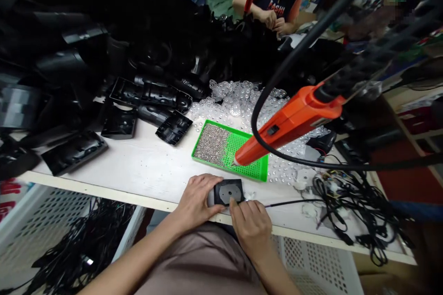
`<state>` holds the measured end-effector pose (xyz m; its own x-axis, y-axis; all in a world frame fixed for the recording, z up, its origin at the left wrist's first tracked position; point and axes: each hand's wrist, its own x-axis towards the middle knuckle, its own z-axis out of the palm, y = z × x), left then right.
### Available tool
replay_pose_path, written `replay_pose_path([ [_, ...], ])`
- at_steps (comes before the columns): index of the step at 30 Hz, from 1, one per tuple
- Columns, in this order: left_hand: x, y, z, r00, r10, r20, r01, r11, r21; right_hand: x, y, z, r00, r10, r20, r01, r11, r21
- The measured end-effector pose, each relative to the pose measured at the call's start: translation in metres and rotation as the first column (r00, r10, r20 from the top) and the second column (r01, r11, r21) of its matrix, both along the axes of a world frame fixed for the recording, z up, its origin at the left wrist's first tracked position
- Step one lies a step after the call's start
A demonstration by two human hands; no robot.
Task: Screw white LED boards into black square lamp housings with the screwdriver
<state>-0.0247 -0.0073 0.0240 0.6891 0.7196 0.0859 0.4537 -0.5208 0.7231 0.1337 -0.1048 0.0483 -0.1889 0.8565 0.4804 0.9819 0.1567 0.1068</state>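
My left hand (199, 199) grips a small black plastic housing (236, 184) at the front of the bench, fingers over its far side and thumb on the near side. A grey plate (226, 193) with a small hole lies in the housing. My right hand (254, 226) is closed at the housing's near right corner, its index fingertip touching the plate. What its curled fingers hold is hidden. A black cable (294, 203) runs from behind its knuckles to the right. Just beyond, an orange electric screwdriver (290, 122) hangs with its tip over a green tray (261, 173) of small metal screws (211, 143).
Clear plastic discs (235, 101) are heaped behind the tray. Black plastic shells (78, 152) cover the left and back. Tangled cables (341, 214) lie at right. White crates (129, 235) stand below the bench edge. Across the bench sits another person (273, 9), hands together.
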Motion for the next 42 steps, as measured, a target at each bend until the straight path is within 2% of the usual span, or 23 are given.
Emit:
replay_pose_path([
  [5, -0.004, 0.005, 0.002, 0.999, -0.032, -0.004, 0.032, 0.999, -0.036, -0.014, -0.004, 0.001, 0.999, -0.053, -0.01, 0.052, 0.995, -0.081],
  [10, -0.004, 0.01, 0.004, 0.998, -0.063, 0.002, 0.063, 0.997, -0.05, -0.015, -0.009, -0.001, 0.99, -0.138, -0.029, 0.13, 0.975, -0.182],
  [20, -0.005, 0.012, 0.006, 0.996, -0.089, -0.001, 0.088, 0.99, -0.107, -0.006, -0.002, -0.008, 0.988, -0.096, -0.124, 0.065, 0.97, -0.235],
  [22, 0.0, 0.009, 0.005, 0.999, -0.032, -0.007, 0.031, 0.993, -0.115, -0.009, -0.002, -0.01, 0.986, -0.107, -0.128, 0.075, 0.969, -0.235],
  [26, 0.016, -0.001, -0.001, 0.984, 0.168, -0.059, -0.172, 0.983, -0.07, -0.012, -0.002, -0.01, 0.977, -0.13, -0.169, 0.091, 0.971, -0.222],
  [30, 0.025, -0.007, -0.006, 0.979, 0.197, -0.056, -0.197, 0.98, 0.0, 0.015, -0.012, 0.003, 0.919, -0.063, -0.389, -0.005, 0.986, -0.169],
  [31, 0.025, -0.007, -0.007, 0.978, 0.2, -0.054, -0.2, 0.98, 0.012, 0.028, -0.017, 0.008, 0.898, -0.074, -0.435, 0.017, 0.991, -0.135],
  [34, 0.025, -0.008, -0.01, 0.977, 0.206, -0.051, -0.204, 0.978, 0.041, 0.062, -0.034, 0.022, 0.856, -0.222, -0.467, 0.212, 0.974, -0.073],
  [36, 0.025, -0.007, -0.013, 0.978, 0.206, -0.045, -0.203, 0.977, 0.057, 0.074, -0.04, 0.024, 0.846, -0.29, -0.448, 0.256, 0.957, -0.135],
  [38, 0.026, -0.007, -0.014, 0.978, 0.204, -0.038, -0.201, 0.977, 0.072, 0.074, -0.039, 0.02, 0.872, -0.31, -0.38, 0.211, 0.937, -0.279],
  [40, 0.026, -0.007, -0.014, 0.978, 0.204, -0.035, -0.201, 0.976, 0.082, 0.067, -0.031, 0.011, 0.922, -0.284, -0.264, 0.156, 0.895, -0.419],
  [42, 0.027, -0.007, -0.014, 0.977, 0.208, -0.039, -0.204, 0.975, 0.089, 0.06, -0.021, 0.003, 0.963, -0.224, -0.147, 0.123, 0.857, -0.501],
])
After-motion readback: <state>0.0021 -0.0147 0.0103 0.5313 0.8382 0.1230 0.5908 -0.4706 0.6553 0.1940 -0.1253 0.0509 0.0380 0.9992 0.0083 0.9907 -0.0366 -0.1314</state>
